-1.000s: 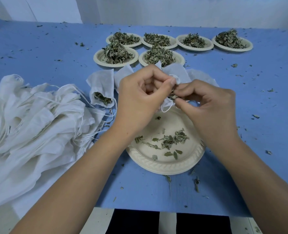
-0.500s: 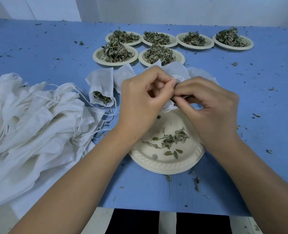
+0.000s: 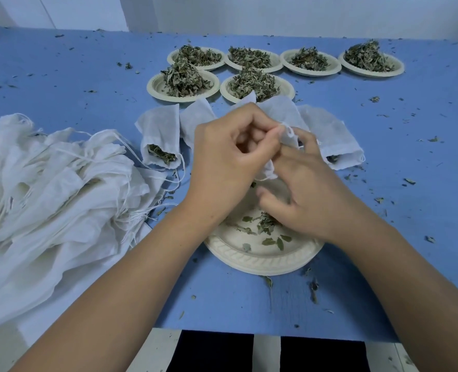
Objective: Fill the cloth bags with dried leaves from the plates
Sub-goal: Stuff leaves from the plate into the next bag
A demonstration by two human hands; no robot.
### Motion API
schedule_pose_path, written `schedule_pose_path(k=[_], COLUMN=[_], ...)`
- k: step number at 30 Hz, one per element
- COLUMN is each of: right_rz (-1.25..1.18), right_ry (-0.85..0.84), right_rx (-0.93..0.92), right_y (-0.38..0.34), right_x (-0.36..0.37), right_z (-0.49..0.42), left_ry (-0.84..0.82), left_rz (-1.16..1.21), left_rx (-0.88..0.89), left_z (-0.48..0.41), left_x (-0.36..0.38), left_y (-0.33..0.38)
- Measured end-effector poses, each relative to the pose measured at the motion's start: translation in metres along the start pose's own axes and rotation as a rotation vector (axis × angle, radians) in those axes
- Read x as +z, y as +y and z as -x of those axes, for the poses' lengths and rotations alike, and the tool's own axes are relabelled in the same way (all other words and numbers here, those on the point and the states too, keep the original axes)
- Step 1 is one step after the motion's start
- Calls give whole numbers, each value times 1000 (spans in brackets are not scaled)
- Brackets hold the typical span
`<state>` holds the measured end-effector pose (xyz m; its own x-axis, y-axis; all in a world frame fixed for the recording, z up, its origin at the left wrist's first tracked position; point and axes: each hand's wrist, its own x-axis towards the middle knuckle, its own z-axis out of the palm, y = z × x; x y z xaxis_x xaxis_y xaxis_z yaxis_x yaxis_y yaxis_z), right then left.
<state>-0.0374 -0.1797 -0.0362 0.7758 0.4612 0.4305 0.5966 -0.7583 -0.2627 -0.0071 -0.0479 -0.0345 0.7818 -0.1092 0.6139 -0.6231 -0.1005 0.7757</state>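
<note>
Left hand (image 3: pixel 230 162) pinches the mouth of a cloth bag (image 3: pixel 287 136). Right hand (image 3: pixel 316 194) meets the bag just below the pinch; whether it grasps cannot be told. Under the grip, a plate (image 3: pixel 262 260) with few dried leaves (image 3: pixel 265 224); beyond it, heaped plates (image 3: pixel 185 81).

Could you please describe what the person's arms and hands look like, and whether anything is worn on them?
The left forearm and right forearm are bare, with no sleeves in view. The left hand and right hand wear no gloves, and no ring, watch or bracelet shows.
</note>
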Motion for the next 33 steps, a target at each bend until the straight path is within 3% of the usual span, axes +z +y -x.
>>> schedule_pose_path(k=[2, 5, 7, 9, 12, 13, 15, 17, 20, 22, 24, 26, 28, 30, 33], right_rz=[-143, -383, -521, -634, -667, -667, -701, -726, -382, -151, -201, -402, -516, -314, 69], right_ry=[65, 385, 441, 216, -387, -492, -484, -314, -119, -201, -308, -342, -216, -48, -155], right_rx=[45, 37, 69, 212, 403, 391, 309, 272, 283, 239, 163, 178, 229, 216, 209], right_y=[2, 9, 16, 19, 15, 13, 9, 8, 13, 9, 5, 1, 4, 14, 15], right_x=[-5, -22, -30, -33, -25, -20, -14, -12, -8, -5, -2, -4, -10, -15, -16], right_z=[0, 1, 4, 5, 7, 7, 6, 5, 3, 1, 2, 4, 6, 5, 2], left_ry=[28, 127, 182, 197, 189, 188, 187, 182, 179, 174, 169, 169, 171, 172, 164], left_rz=[5, 41, 35, 17, 13, 15, 15, 8, 1, 3, 4, 0, 0, 11, 9], left_rx=[-26, -43, -56, -65, -56, -54, -53, -50, -54, -60, -60, -53, -49, -57, -60], left_z=[-1, -5, -7, -8, -7, -7, -7, -7, -7, -7, -7, -7, -7, -7, -7], left_x=[-1, -6, -10, -10, -9, -8, -8, -8, -8, -7, -7, -7, -8, -8, -8], left_y=[-1, -1, -2, -2, 0, 0, 0, -1, 0, 1, 1, 1, 1, 2, 1])
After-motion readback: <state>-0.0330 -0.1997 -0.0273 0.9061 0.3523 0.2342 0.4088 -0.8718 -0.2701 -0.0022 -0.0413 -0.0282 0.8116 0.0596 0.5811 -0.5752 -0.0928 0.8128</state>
